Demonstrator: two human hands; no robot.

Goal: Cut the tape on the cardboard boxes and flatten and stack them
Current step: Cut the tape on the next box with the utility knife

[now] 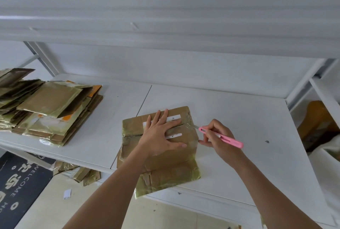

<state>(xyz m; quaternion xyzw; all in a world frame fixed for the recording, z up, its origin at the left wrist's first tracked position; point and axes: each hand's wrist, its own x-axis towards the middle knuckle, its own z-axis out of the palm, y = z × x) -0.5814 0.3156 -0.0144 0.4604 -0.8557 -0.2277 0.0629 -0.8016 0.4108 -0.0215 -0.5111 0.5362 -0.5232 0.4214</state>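
On the white shelf (pixel 239 118), the left hand (pixel 160 135) presses flat-fingered on the taped cardboard box (pixel 158 157) while the right hand (pixel 219 136) grips a pink cutter (pixel 223 137) at the box's right edge, with the flattened stack (pixel 49 111) well left of the box.

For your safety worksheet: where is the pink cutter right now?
In the head view, the pink cutter is right of centre, gripped by the right hand, its blade at the right edge of the cardboard box.
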